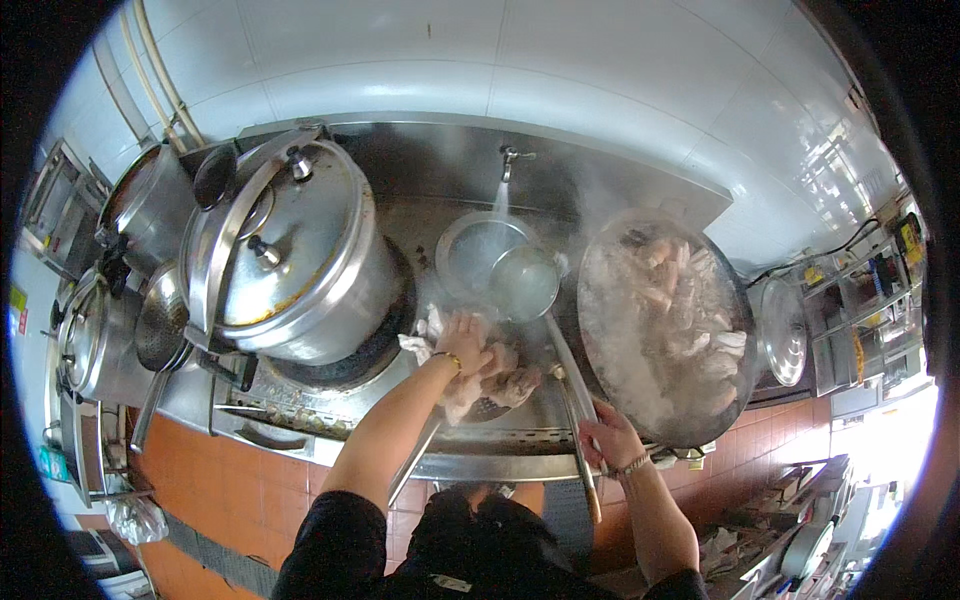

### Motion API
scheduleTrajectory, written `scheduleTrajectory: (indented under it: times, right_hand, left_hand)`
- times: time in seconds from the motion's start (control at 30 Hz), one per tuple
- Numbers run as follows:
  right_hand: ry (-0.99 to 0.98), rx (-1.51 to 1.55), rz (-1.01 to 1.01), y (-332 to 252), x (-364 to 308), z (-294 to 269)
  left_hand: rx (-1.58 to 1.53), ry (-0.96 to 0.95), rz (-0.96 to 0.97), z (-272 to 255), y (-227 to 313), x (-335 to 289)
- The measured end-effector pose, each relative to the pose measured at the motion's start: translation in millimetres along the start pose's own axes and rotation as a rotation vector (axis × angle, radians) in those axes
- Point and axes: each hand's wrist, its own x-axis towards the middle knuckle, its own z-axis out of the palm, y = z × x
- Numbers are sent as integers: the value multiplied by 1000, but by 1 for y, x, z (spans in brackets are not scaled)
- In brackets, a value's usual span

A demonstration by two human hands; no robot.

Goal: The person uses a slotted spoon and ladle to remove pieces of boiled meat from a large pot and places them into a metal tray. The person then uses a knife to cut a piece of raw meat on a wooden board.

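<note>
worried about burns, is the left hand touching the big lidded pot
Apart. The head view shows the left hand right of the big lidded pot, with the dark burner ring visible between them.

White glare (895, 430) burns out detail far right of the right hand (612, 440); steam (628, 375) hazes the pan (690, 434) beyond it, and fisheye distortion bows the tiled wall (600, 60).

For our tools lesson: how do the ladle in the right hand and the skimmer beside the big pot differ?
The ladle has a pale, solid-looking bowl; the skimmer has a dark, perforated one. The right hand holds the ladle; neither hand holds the skimmer. Both have round bowls and long handles.
</note>
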Motion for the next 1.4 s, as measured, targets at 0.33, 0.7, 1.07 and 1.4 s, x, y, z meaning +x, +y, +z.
scheduleTrajectory:
  times: [0.33,0.7,1.07,1.4]
  right_hand:
    - [102,-321,-59,18,-70,-1]
    - [301,-755,-119,61,-76,14]
    - [398,-713,-256,81,-62,29]
    - [558,-674,-348,20,-54,6]
  left_hand:
    - [-184,-324,-232,-13,14,57]
    - [215,-68,-224,6,14,-8]
    - [-529,-44,-205,-25,-23,-10]
    - [50,-376,-175,-73,49,70]
